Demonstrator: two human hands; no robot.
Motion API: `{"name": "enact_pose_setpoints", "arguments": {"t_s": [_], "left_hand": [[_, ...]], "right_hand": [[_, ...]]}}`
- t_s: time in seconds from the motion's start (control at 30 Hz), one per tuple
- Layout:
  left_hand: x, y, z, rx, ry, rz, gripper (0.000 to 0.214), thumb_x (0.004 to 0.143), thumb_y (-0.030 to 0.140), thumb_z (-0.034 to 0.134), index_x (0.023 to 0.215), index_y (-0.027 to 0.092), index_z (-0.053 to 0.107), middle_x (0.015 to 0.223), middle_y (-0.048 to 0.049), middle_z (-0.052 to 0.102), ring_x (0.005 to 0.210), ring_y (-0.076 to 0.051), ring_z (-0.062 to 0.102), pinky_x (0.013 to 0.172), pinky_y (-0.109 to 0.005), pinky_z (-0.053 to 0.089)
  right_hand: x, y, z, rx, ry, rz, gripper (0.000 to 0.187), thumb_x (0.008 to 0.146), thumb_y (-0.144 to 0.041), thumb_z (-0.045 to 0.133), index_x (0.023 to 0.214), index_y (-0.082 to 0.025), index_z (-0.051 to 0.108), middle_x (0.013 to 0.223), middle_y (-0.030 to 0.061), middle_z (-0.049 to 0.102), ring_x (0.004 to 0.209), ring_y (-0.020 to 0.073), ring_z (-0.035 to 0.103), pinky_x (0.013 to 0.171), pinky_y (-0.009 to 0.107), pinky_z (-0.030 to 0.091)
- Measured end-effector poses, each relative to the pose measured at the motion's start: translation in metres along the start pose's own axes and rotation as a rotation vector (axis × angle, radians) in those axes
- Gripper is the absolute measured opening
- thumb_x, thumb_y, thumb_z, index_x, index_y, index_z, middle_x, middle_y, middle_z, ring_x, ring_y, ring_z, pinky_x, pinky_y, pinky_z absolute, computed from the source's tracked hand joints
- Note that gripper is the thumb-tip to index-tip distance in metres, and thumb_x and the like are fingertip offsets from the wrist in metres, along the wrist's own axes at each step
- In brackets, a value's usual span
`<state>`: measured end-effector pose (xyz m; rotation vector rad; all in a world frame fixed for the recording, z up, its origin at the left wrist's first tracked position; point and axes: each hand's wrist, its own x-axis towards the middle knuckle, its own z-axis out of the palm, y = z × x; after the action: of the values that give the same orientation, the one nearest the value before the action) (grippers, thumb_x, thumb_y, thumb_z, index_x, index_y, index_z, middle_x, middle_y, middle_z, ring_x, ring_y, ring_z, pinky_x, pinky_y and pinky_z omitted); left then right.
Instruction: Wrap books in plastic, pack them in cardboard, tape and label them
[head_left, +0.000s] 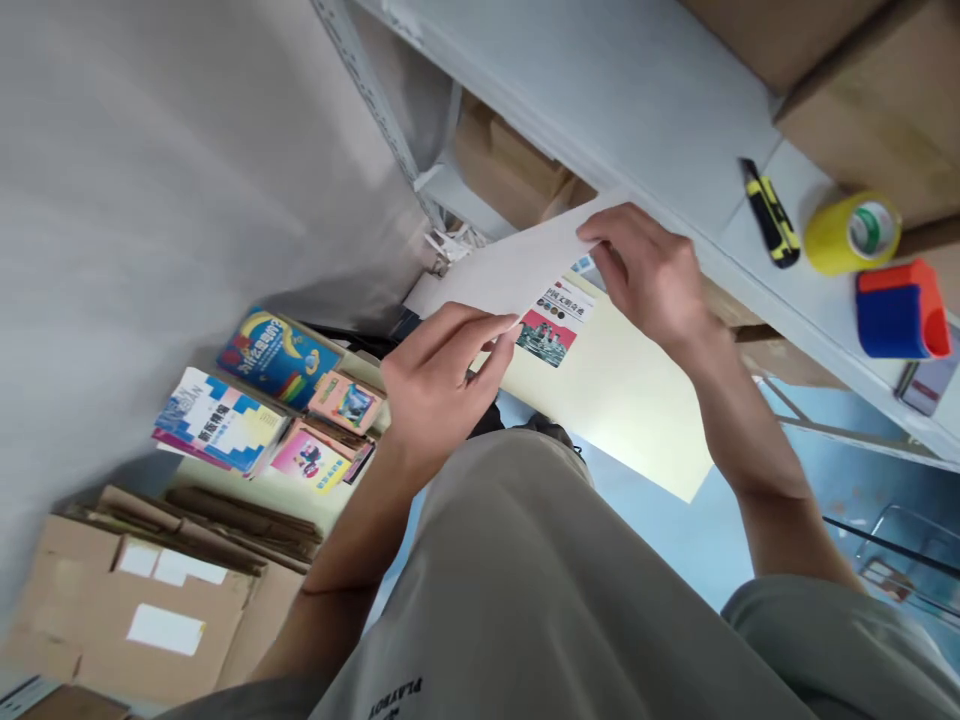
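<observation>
A large white sheet of paper (517,255) is lifted and tilted in front of me. My left hand (450,375) pinches its near edge between thumb and fingertips. Further along the same edge, my right hand (649,265) grips it with bent fingers. Below the sheet lies a pale yellow sheet (645,390), carrying a book (555,330) with a pink and green cover. The white sheet hides part of what is underneath, and I cannot tell whether the two sheets are joined.
A shelf (622,110) on the right bears a utility knife (771,215), yellow tape roll (840,238), blue-and-orange object (896,312) and phone (928,380). Stacked books (277,365) and flattened cardboard (97,590) stand at left. Boxes (510,165) sit beneath the shelf.
</observation>
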<state>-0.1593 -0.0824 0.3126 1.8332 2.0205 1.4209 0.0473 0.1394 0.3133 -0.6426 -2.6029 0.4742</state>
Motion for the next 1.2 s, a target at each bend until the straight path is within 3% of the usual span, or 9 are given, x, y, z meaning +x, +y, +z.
{"name": "enact_pose_setpoints", "arguments": {"t_s": [0.17, 0.3, 0.4, 0.5, 0.67, 0.87, 0.97, 1.03, 1.2], "left_hand": [[-0.011, 0.115, 0.04, -0.001, -0.049, 0.166, 0.028, 0.113, 0.02, 0.081, 0.135, 0.037, 0.086, 0.112, -0.0027, 0.086, 0.099, -0.023, 0.087, 0.09, -0.038, 0.077], [-0.034, 0.197, 0.105, -0.039, -0.183, 0.294, 0.032, 0.113, 0.011, 0.075, 0.126, 0.039, 0.085, 0.108, 0.001, 0.085, 0.09, -0.018, 0.083, 0.085, -0.035, 0.073], [-0.061, 0.232, 0.171, -0.066, -0.352, 0.376, 0.03, 0.115, 0.009, 0.07, 0.121, 0.035, 0.084, 0.108, -0.0003, 0.084, 0.09, -0.017, 0.081, 0.085, -0.033, 0.07], [-0.095, 0.243, 0.242, -0.093, -0.511, 0.402, 0.03, 0.118, 0.01, 0.064, 0.125, 0.03, 0.085, 0.114, -0.0037, 0.085, 0.098, -0.018, 0.083, 0.088, -0.033, 0.07], [-0.156, 0.229, 0.344, -0.113, -0.878, 0.294, 0.037, 0.121, 0.013, 0.057, 0.142, 0.026, 0.085, 0.134, -0.0093, 0.085, 0.118, -0.023, 0.085, 0.088, -0.033, 0.068], [-0.211, 0.206, 0.416, -0.129, -1.201, 0.168, 0.042, 0.12, 0.014, 0.053, 0.144, 0.019, 0.086, 0.146, -0.0182, 0.081, 0.127, -0.03, 0.084, 0.104, -0.042, 0.068], [-0.224, 0.185, 0.43, -0.217, -1.279, 0.1, 0.039, 0.12, 0.029, 0.064, 0.154, 0.018, 0.081, 0.158, -0.0193, 0.079, 0.141, -0.032, 0.08, 0.121, -0.044, 0.064], [-0.221, 0.156, 0.43, -0.238, -1.265, 0.027, 0.044, 0.119, 0.036, 0.069, 0.159, 0.019, 0.077, 0.168, -0.0184, 0.074, 0.155, -0.032, 0.072, 0.136, -0.046, 0.056], [-0.169, 0.026, 0.388, 0.065, -0.967, -0.339, 0.052, 0.112, 0.028, 0.072, 0.162, 0.013, 0.073, 0.184, -0.025, 0.058, 0.176, -0.038, 0.051, 0.151, -0.055, 0.036]], "right_hand": [[-0.099, 0.014, -0.085, 0.044, 0.257, -0.062, 0.031, 0.127, -0.029, 0.051, 0.14, -0.042, 0.076, 0.13, 0.0032, 0.09, 0.127, 0.0275, 0.087, 0.107, 0.049, 0.074], [-0.195, 0.036, -0.136, 0.06, 0.326, 0.107, 0.036, 0.125, -0.034, 0.054, 0.139, -0.052, 0.081, 0.133, 0.0015, 0.09, 0.13, 0.0325, 0.086, 0.113, 0.055, 0.073], [-0.267, 0.062, -0.149, 0.054, 0.344, 0.194, 0.037, 0.123, -0.029, 0.054, 0.138, -0.047, 0.083, 0.133, 0.0027, 0.09, 0.13, 0.0307, 0.086, 0.115, 0.054, 0.072], [-0.335, 0.095, -0.133, 0.091, 0.35, 0.296, 0.028, 0.118, -0.031, 0.06, 0.128, -0.037, 0.086, 0.128, 0.006, 0.091, 0.126, 0.0306, 0.087, 0.112, 0.053, 0.073], [-0.43, 0.149, -0.061, 0.191, 0.395, 0.643, 0.029, 0.112, -0.039, 0.06, 0.12, -0.03, 0.087, 0.126, 0.011, 0.091, 0.121, 0.031, 0.088, 0.105, 0.052, 0.075], [-0.491, 0.184, 0.018, 0.318, 0.392, 0.97, 0.035, 0.112, -0.035, 0.055, 0.128, -0.022, 0.084, 0.132, 0.0174, 0.089, 0.126, 0.028, 0.087, 0.115, 0.048, 0.071], [-0.504, 0.195, 0.045, 0.262, 0.255, 1.093, 0.033, 0.104, -0.027, 0.068, 0.134, -0.02, 0.082, 0.138, 0.0186, 0.087, 0.125, 0.0275, 0.086, 0.116, 0.047, 0.071], [-0.509, 0.201, 0.06, 0.222, 0.152, 1.148, 0.036, 0.103, -0.019, 0.065, 0.134, -0.017, 0.083, 0.144, 0.0208, 0.085, 0.124, 0.0274, 0.085, 0.117, 0.046, 0.07], [-0.518, 0.209, 0.094, 0.13, -0.039, 1.234, 0.048, 0.105, -0.009, 0.048, 0.138, -0.011, 0.083, 0.152, 0.0271, 0.08, 0.124, 0.0292, 0.084, 0.119, 0.047, 0.065]]}}
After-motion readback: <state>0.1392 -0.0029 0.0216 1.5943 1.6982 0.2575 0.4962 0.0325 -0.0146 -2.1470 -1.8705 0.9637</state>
